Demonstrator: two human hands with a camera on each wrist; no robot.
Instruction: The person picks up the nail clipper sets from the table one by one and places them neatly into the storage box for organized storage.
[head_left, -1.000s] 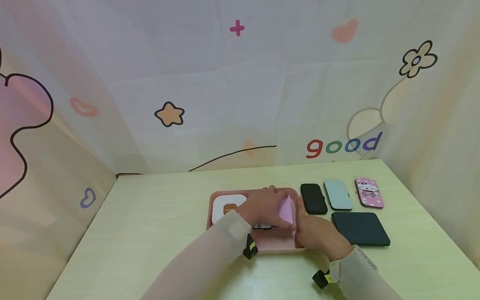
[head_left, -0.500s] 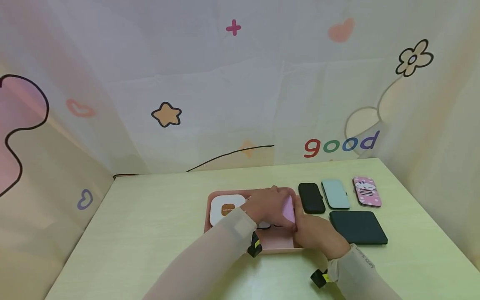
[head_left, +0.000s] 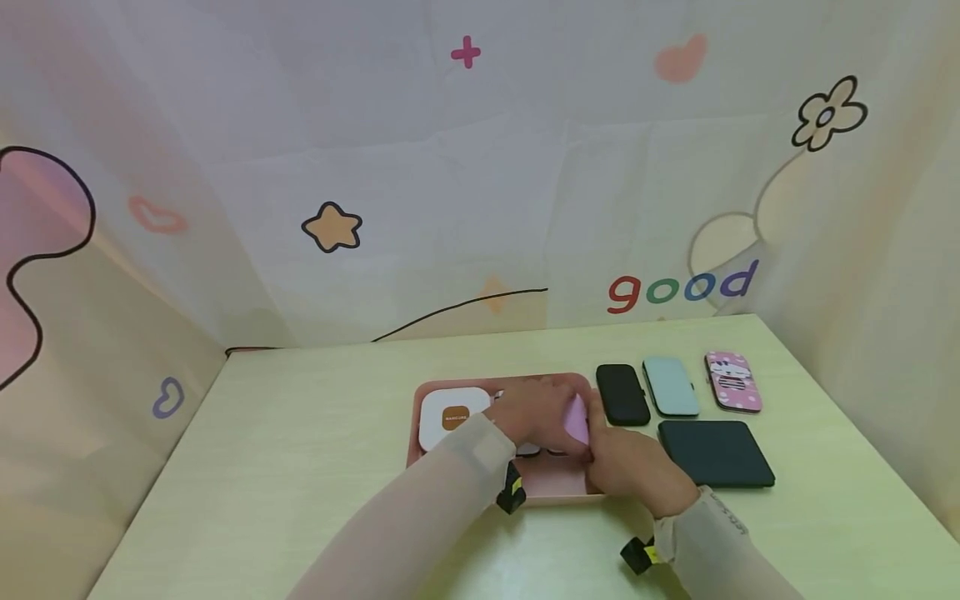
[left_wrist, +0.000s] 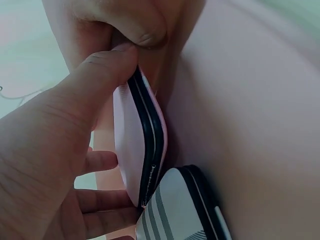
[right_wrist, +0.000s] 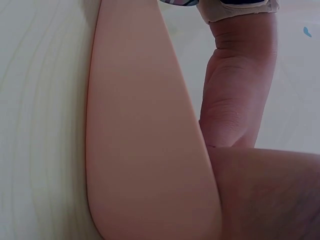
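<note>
Pinching one pink case (head_left: 576,420) inside a tray (head_left: 555,478): left hand (head_left: 534,412). Right hand (head_left: 636,463) rests at tray's rim, grip unclear.

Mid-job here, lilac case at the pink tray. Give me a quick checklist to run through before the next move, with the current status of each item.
1. Left hand has the lilac zip case: ok, it holds the case at the tray's right end.
2. Right hand at the pink tray: ok, on the right end.
3. Lilac zip case flat on the tray floor: cannot tell, contact hidden.
4. White case with brown label inside the tray: ok, left end.
5. Striped case apart from the lilac one: cannot tell, they overlap in the left wrist view.
6. Small black case inside the tray: not ok, it lies outside.
</note>
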